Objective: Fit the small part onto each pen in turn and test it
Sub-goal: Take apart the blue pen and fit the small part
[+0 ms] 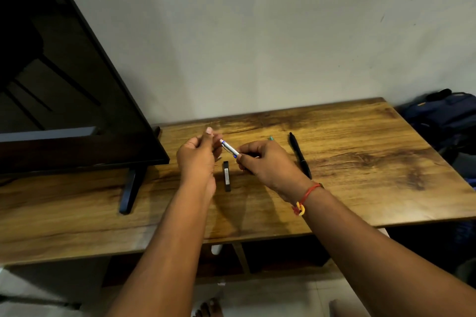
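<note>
Silver-and-blue pen (pixel 230 148) hung just above the black bar (pixel 227 176) on the wooden table (pixel 360 162), its lower end pinched by the right hand (pixel 268 162). The left hand (pixel 197 157), left of the bar, curled its fingers by the pen's top; whether they pinched anything could not be told. A black pen (pixel 300 156) lay right of the bar.
</note>
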